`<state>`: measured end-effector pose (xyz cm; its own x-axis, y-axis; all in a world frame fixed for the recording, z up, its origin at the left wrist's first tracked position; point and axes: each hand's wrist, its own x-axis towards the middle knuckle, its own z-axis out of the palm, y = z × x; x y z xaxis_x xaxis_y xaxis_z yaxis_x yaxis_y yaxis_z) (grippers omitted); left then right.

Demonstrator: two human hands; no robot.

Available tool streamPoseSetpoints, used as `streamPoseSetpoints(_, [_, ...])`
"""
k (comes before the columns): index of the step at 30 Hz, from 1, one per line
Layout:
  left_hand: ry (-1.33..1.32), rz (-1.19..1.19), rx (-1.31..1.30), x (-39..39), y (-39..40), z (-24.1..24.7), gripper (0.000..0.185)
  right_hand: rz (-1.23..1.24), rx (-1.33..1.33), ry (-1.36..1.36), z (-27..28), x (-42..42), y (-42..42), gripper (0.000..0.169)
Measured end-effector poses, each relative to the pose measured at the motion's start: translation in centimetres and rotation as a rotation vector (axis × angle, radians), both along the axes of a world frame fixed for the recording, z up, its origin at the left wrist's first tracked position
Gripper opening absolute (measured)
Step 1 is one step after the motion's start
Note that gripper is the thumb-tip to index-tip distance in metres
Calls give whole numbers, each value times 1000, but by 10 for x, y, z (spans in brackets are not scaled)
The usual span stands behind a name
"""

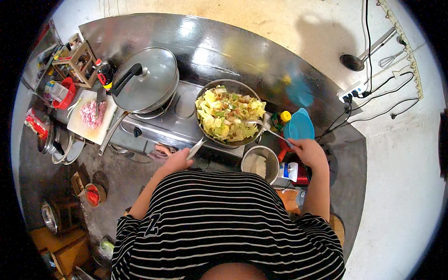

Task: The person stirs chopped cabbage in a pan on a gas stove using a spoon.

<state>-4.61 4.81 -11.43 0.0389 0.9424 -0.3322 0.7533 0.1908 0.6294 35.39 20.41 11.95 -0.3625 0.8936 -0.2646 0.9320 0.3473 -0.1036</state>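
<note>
A metal pan (197, 91) on the right side of the gas stove is heaped with chopped cabbage (220, 122). My left hand (177, 160) grips the pan's handle (196, 148). In my right hand (308, 151) is the long handle of a metal utensil (280, 134), whose head lies among the cabbage at the pan's right side; part of it is hidden there. To the left, a second pan stands on the other burner under a glass lid (154, 87). Minced meat (91, 113) lies on a white cutting board (80, 129), with a cleaver (101, 96) resting against it.
A metal pot (260, 164) stands below the pan at the right, near a blue plastic container (301, 126) and a yellow-capped bottle (281, 119). A red-capped sauce bottle (104, 73) is at the left. The covered pan's long handle (112, 136) juts over the counter edge. Cables hang at the right wall.
</note>
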Motion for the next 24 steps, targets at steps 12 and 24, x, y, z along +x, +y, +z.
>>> streamPoseSetpoints(12, [-43, 14, -44, -2, 1, 2, 34, -8, 84, 229, -80, -74, 113, 29])
streamPoseSetpoints(24, [-67, 1, 9, -6, 1, -13, 38, 308, 76, -32, -109, -121, 46, 35])
